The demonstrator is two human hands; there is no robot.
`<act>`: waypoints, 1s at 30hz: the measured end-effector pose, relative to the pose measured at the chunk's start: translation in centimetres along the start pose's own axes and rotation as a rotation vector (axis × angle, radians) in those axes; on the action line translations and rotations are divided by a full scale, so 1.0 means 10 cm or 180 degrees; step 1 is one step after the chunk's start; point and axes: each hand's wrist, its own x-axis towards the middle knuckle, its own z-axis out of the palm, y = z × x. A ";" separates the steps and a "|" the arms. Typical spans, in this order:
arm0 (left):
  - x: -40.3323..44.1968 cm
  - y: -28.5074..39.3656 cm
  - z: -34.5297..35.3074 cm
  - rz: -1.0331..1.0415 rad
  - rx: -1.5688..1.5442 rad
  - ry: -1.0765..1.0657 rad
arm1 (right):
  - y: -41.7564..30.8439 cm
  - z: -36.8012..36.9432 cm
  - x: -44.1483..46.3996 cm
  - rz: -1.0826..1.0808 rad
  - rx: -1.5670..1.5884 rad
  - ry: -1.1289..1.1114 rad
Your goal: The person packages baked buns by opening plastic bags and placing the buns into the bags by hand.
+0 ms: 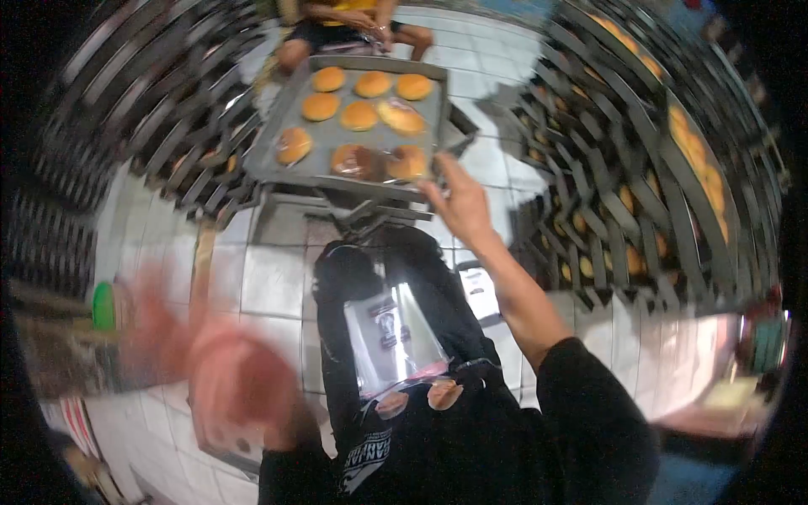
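Note:
My right hand [459, 198] is at the front right corner of a grey metal tray [282, 101], its fingers apart near the rim and a wrapped bun [406, 162]. Golden round buns [358, 115] lie on the tray, some in clear plastic, one with a dark surface [358, 161]. My left hand [160, 324] is smeared by motion at the left, away from the tray; its fingers and anything in them cannot be made out. A stack of clear plastic bags [394, 337] with printing rests on my lap.
Stacked metal trays [189, 109] stand at the left, and more trays [589, 177] with buns at the right. Another person [358, 21] sits beyond the tray. A phone-like object [478, 290] lies beside my leg. A green round object [103, 305] is at the left.

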 end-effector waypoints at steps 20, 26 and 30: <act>-0.91 -0.18 -0.45 -0.0841 0.3224 -0.1931 | 0.26 0.58 -1.41 0.0067 0.0501 -0.0741; -0.98 -0.23 -0.40 -0.0821 0.3698 -0.2376 | 0.23 0.60 -1.42 0.0107 0.0448 -0.0637; -1.05 -0.25 -0.40 -0.0774 0.3949 -0.2630 | 0.18 0.30 -1.29 0.1041 0.1345 -0.1147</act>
